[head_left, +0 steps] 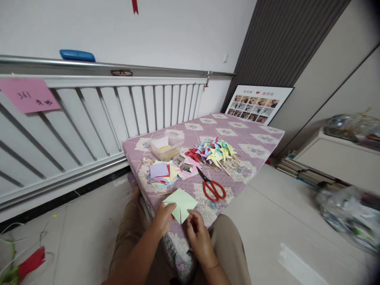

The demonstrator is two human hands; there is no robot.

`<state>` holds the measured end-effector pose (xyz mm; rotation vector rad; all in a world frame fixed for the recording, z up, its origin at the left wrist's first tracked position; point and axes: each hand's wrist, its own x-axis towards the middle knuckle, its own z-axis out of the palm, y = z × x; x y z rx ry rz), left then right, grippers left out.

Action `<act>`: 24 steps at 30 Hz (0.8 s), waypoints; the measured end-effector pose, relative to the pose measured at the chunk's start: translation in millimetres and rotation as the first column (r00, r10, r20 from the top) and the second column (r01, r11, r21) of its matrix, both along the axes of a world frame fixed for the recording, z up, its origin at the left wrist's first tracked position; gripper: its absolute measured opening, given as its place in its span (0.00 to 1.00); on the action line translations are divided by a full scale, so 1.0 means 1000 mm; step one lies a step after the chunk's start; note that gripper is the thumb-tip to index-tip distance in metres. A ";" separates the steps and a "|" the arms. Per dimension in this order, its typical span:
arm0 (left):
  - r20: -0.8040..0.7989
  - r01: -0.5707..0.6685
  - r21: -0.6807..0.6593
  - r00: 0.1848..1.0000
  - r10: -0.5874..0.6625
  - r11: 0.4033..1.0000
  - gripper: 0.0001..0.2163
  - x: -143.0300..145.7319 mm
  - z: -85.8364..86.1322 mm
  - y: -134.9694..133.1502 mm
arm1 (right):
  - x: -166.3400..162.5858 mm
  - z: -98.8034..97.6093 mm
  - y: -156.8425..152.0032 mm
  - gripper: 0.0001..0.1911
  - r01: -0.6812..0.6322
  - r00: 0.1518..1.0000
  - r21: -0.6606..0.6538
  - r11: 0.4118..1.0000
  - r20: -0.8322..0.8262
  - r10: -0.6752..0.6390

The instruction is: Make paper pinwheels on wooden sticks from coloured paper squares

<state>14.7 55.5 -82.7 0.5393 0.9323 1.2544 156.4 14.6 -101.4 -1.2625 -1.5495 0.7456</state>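
While the left hand (164, 217) grips a slit, pale green paper square (184, 201), the right hand (198, 233) sits at the square's right edge.
Left to right from where I stand: paper stack (159, 170), purple sheet on top; plastic box (173, 151) just behind it; green square over the near end of the cloth-covered table (252, 150), left thumb on top; right hand half-curled, can't tell if it pinches the paper; red-handled scissors (211, 188) lying beyond; pinwheels (214, 155) heaped behind those, sticks towards us.
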 end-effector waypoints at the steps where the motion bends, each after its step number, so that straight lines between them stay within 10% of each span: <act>1: 0.002 0.006 -0.002 1.000 -0.006 1.000 0.20 -0.001 0.000 -0.001 | 0.000 -0.001 -0.001 0.15 0.005 1.000 0.000 1.000 -0.003 -0.005; 24: 0.087 0.041 0.011 0.995 -0.042 0.999 0.22 0.003 0.010 -0.005 | -0.003 -0.007 0.000 0.09 0.012 0.994 -0.010 1.000 -0.109 -0.013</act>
